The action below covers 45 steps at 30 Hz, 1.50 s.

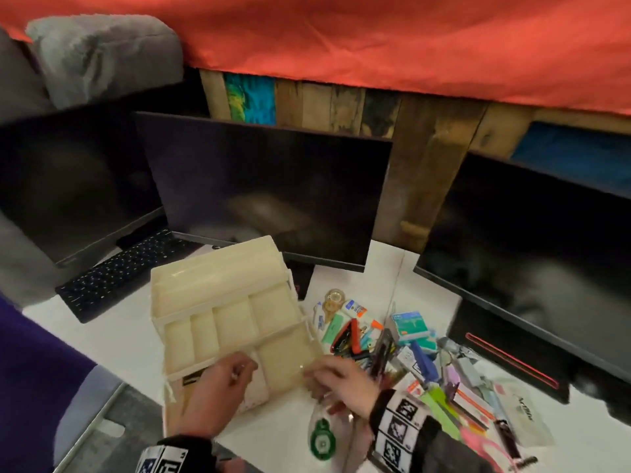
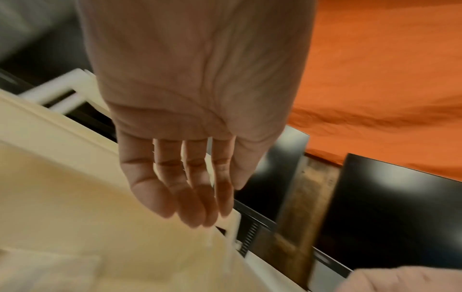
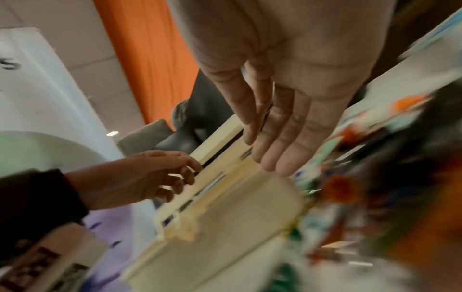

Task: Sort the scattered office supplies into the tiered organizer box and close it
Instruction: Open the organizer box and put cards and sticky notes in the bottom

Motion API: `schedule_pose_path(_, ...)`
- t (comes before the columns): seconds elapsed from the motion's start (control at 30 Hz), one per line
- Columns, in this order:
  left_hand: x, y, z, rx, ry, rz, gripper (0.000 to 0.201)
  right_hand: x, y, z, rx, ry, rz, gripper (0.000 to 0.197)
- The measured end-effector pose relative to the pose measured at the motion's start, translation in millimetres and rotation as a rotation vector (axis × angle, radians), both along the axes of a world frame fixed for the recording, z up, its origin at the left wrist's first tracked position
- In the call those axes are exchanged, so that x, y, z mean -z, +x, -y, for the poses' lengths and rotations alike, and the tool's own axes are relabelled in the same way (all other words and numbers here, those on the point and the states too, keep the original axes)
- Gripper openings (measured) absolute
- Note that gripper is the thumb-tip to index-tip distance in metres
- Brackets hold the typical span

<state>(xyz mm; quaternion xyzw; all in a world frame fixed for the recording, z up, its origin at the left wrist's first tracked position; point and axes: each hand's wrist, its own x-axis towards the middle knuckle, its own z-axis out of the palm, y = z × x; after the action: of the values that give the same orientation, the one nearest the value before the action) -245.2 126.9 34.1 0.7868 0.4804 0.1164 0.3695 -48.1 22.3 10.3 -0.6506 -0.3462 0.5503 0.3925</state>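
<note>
White surface (image 1: 129, 339) under a red bedcover (image 1: 375, 46); three dark monitors (image 1: 266, 186) along the far side, black keyboard (image 1: 116, 274) far left.

Head view: cream tiered organizer box (image 1: 232, 315) sits open at centre, trays stepped out, compartments bare. Left hand (image 1: 215, 390) is over the near tray with fingers loosely curled, holding nothing visible. Right hand (image 1: 341, 380) is at the near right corner of the box with fingers bent; whether they touch the rim, cannot tell. Pile of office supplies (image 1: 409, 349) lies right of the box: tape rolls, glue stick, sticky notes, pens. Green-and-white correction tape dispenser (image 1: 322, 438) lies near, just below the right hand.

Left wrist view: left hand (image 2: 195, 122) has its grip spread, fingers (image 2: 155, 193) straight and together, empty, just above the box tray (image 2: 75, 197). Blurred.

Right wrist view: right hand (image 3: 287, 89) is flat, fingers (image 3: 282, 150) extended, empty, over the box edge (image 3: 225, 217). Left hand (image 3: 140, 177) is beside the tray rim, fingers half curled. Supplies are a colour smear on the right.
</note>
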Motion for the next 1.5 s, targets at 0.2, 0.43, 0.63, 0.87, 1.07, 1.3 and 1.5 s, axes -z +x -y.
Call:
schedule_pose_path(0.2,11.0,97.6,35.3,0.322,-0.035,-0.022,0.017,22.1,85.1,112.3,0.358,-0.08,0.293,0.036)
schedule_pose_path(0.43,32.8,175.8,87.0,0.609,-0.074,-0.036,0.03,49.1,173.4,205.1,0.856,-0.476,0.76,0.034)
schedule_pose_path(0.63,43.0,194.7,103.1,0.654,-0.074,-0.079,0.018,63.5,194.0,212.4,0.607,-0.798,0.758,0.079)
schedule_pose_path(0.87,58.8,178.6,111.1,0.531,-0.07,-0.144,0.028,67.9,210.6,219.7,0.706,-0.637,0.484,0.06)
schedule_pose_path(1.07,62.7,178.5,125.8,0.363,0.014,-0.126,0.021,75.4,212.4,249.8,0.996,-0.225,0.1,0.02)
schedule_pose_path(1.3,71.5,218.2,169.9,0.522,0.302,-0.472,0.081,60.2,209.5,280.7,1.132,-0.084,-0.073,0.026)
schedule_pose_path(1.5,72.7,239.3,180.9,0.434,0.272,-0.632,0.091,58.2,199.6,296.1,1.121,-0.079,-0.041,0.021)
